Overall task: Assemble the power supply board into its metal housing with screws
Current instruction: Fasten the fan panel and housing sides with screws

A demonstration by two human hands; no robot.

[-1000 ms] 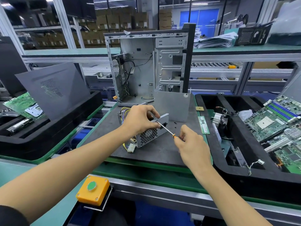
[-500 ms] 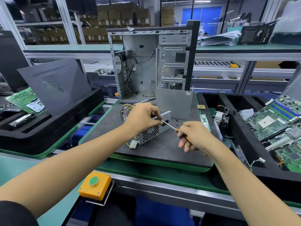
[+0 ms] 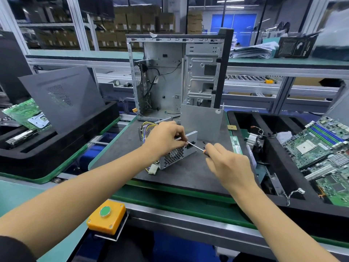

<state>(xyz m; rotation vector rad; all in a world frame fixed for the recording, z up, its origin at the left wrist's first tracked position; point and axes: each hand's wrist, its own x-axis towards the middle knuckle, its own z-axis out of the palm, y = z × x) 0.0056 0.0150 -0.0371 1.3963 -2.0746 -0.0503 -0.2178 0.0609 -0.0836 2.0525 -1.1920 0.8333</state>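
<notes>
Driving a screw into the power supply housing (image 3: 176,152).
Left hand (image 3: 164,138) grips its top; right hand (image 3: 229,165), at four o'clock, clasps the screwdriver (image 3: 195,147).

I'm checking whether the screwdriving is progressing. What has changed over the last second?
Little: the right hand keeps shifting its grip on the screwdriver, its shaft still at the power supply face. The left hand still steadies the unit, which has not moved on the mat.

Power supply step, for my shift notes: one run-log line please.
left hand: steadies power supply housing | right hand: grips screwdriver, tip at housing | stage: screwing
</notes>
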